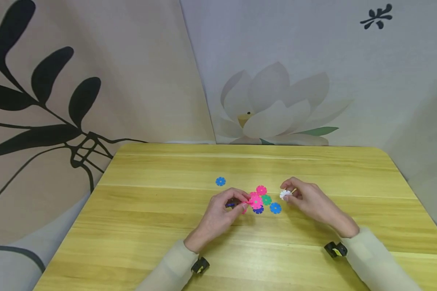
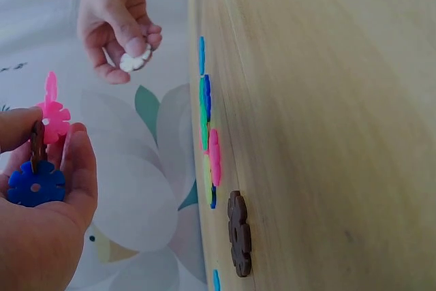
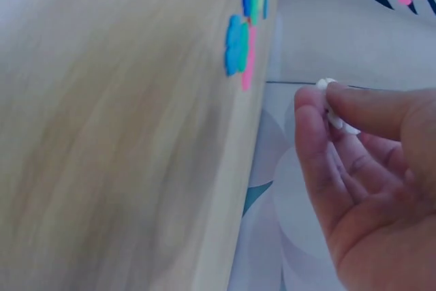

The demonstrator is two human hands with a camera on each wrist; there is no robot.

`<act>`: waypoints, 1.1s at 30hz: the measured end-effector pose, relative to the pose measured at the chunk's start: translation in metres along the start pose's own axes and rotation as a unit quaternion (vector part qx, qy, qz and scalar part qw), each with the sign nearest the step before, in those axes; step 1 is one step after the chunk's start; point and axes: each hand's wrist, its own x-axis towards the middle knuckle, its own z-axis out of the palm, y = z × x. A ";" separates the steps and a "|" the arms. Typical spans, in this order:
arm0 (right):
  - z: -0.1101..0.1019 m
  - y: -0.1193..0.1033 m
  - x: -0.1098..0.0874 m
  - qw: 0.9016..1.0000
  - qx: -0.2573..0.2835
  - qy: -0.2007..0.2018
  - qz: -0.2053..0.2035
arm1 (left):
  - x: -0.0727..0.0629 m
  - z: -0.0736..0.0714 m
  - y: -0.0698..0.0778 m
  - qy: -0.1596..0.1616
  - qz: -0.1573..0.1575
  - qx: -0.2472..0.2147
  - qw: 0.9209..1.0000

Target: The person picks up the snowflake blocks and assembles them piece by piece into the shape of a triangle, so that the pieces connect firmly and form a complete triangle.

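My left hand [image 1: 217,210] grips a small chain of interlocking plastic snowflake discs. In the left wrist view a blue disc [image 2: 37,185], a brown disc [image 2: 37,142] and pink discs [image 2: 56,119] join edge to edge, the last pink one standing upright. Opposite, my right hand [image 1: 313,201] pinches a single white snowflake disc [image 1: 285,195] between thumb and fingertips. The white disc is apart from the chain, to its right. Both hands are raised over the table, and the left fingers partly hide the chain in the head view.
Loose discs lie around the chain on the wooden table [image 1: 160,242]: a pink disc [image 1: 261,189], a green disc [image 1: 266,200], a light blue disc [image 1: 275,208] and a dark blue disc [image 1: 258,210]. Another blue disc [image 1: 220,181] sits farther back. A brown disc [image 2: 239,234] lies nearby.
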 end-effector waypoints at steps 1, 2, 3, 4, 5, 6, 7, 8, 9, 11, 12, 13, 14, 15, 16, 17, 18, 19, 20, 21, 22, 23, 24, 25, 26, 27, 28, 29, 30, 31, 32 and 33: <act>0.000 -0.002 -0.001 1.000 0.001 0.003 -0.002 | 0.000 0.000 0.000 0.000 -0.001 0.001 1.000; 0.000 -0.003 -0.002 1.000 0.003 0.005 -0.003 | 0.000 0.001 0.000 -0.001 -0.003 0.002 1.000; 0.000 -0.005 -0.003 1.000 0.006 0.007 -0.003 | 0.001 0.001 0.000 -0.001 -0.004 0.003 1.000; 0.000 -0.007 -0.004 1.000 0.009 0.008 -0.001 | 0.000 0.001 0.000 -0.002 -0.006 0.004 1.000; 0.000 -0.008 -0.005 1.000 0.012 0.010 -0.001 | 0.001 0.001 0.000 -0.003 -0.007 0.006 1.000; 0.000 -0.010 -0.005 1.000 0.016 0.009 -0.002 | 0.001 0.001 0.000 -0.005 -0.009 0.006 1.000; 0.000 -0.011 -0.006 1.000 0.019 0.010 -0.001 | 0.001 0.001 0.001 -0.006 -0.010 0.006 1.000; 0.001 -0.012 -0.007 1.000 0.023 0.012 -0.001 | 0.001 0.001 0.000 -0.007 -0.010 0.006 1.000; 0.001 -0.013 -0.008 1.000 0.028 0.013 -0.001 | 0.001 0.001 0.000 -0.007 -0.011 0.006 1.000; 0.002 -0.016 -0.009 0.999 0.035 0.016 -0.001 | 0.001 0.001 0.000 -0.009 -0.011 0.005 1.000; 0.002 -0.017 -0.010 0.999 0.040 0.017 -0.001 | 0.001 0.001 0.000 -0.009 -0.011 0.005 1.000; 0.002 -0.018 -0.010 0.999 0.043 0.018 0.000 | 0.001 0.001 0.000 -0.009 -0.012 0.005 1.000; 0.003 -0.019 -0.011 0.999 0.047 0.019 0.000 | 0.001 0.001 0.000 -0.010 -0.011 0.005 1.000; 0.003 -0.020 -0.012 0.999 0.050 0.019 0.001 | 0.001 0.001 0.000 -0.010 -0.011 0.005 1.000; 0.003 -0.021 -0.012 0.998 0.053 0.019 0.001 | 0.001 0.001 0.000 -0.010 -0.010 0.005 1.000; 0.003 -0.022 -0.012 0.998 0.057 0.019 0.001 | 0.001 0.001 0.000 -0.010 -0.010 0.005 1.000; 0.004 -0.023 -0.013 0.998 0.060 0.019 0.001 | 0.001 0.001 0.000 -0.009 -0.009 0.005 1.000; 0.004 -0.024 -0.013 0.998 0.061 0.019 0.001 | 0.001 0.001 0.000 -0.009 -0.009 0.005 1.000; 0.004 -0.025 -0.013 0.998 0.063 0.019 0.001 | 0.001 0.001 0.001 -0.009 -0.009 0.004 1.000; 0.004 -0.026 -0.014 0.998 0.064 0.019 0.001 | 0.001 0.001 0.001 -0.008 -0.010 0.005 1.000; 0.004 -0.027 -0.014 0.998 0.066 0.020 0.000 | 0.001 0.001 0.001 -0.008 -0.011 0.005 1.000; 0.004 -0.028 -0.014 0.998 0.067 0.019 -0.001 | 0.001 0.001 0.001 -0.008 -0.011 0.005 1.000; 0.005 -0.029 -0.014 0.997 0.069 0.020 -0.002 | 0.001 0.001 0.001 -0.008 -0.012 0.005 1.000; 0.005 -0.030 -0.014 0.997 0.070 0.020 -0.003 | 0.001 0.001 0.001 -0.008 -0.013 0.005 1.000; 0.005 -0.031 -0.015 0.997 0.071 0.021 -0.006 | 0.000 0.001 0.001 -0.007 -0.013 0.004 1.000; 0.005 -0.032 -0.015 0.997 0.073 0.021 -0.009 | 0.000 0.001 0.001 -0.006 -0.013 0.004 1.000; 0.006 -0.033 -0.015 0.997 0.073 0.022 -0.011 | 0.000 0.001 0.001 -0.006 -0.012 0.003 1.000; 0.006 -0.034 -0.015 0.997 0.074 0.023 -0.014 | 0.000 0.001 0.001 -0.006 -0.012 0.004 1.000; 0.006 -0.035 -0.015 0.997 0.073 0.024 -0.018 | 0.000 0.000 0.000 -0.006 -0.012 0.004 1.000; 0.007 -0.035 -0.015 0.997 0.073 0.025 -0.020 | 0.001 0.000 0.000 -0.005 -0.012 0.005 1.000; 0.007 -0.036 -0.015 0.997 0.074 0.025 -0.023 | 0.001 0.000 0.000 -0.005 -0.012 0.005 1.000; 0.007 -0.037 -0.015 0.997 0.075 0.025 -0.024 | 0.001 0.000 0.000 -0.005 -0.012 0.006 1.000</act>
